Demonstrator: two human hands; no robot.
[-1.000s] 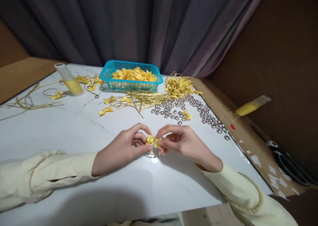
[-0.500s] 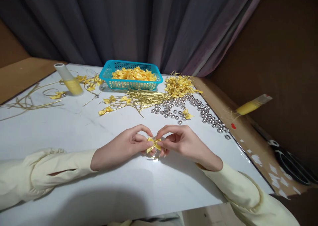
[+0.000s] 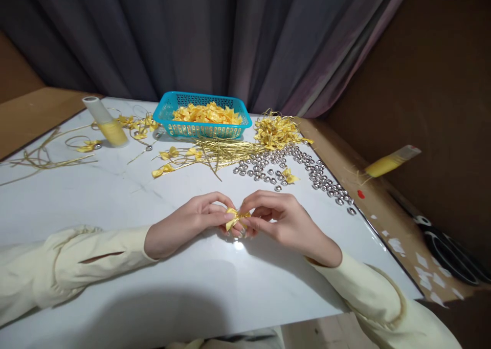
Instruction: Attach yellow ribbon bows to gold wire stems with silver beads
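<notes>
Between my two hands, just above the white tabletop point(image 3: 184, 298), is a small yellow ribbon bow point(image 3: 232, 219) with thin gold cord at its middle. My left hand point(image 3: 195, 217) pinches the bow's left side between thumb and fingers. From the other side, my right hand point(image 3: 282, 218) is closed with thumb and fingertips at the bow's right side and the cord. Fingers below the bow partly hide it, and the cord's exact path is too small to make out.
Behind my hands lie gold cords point(image 3: 226, 154), a heap of corded bows point(image 3: 278, 131) and many silver beads point(image 3: 268, 162). A blue basket point(image 3: 161, 114) holds yellow bows. A yellow-filled tube point(image 3: 111, 129) leans at left. Scissors point(image 3: 448, 252) and paper scraps point(image 3: 422, 275) are at right.
The bow has tilted and shifted slightly left in my fingers. My right hand has turned a little, and the cord loop below the bow shows less.
</notes>
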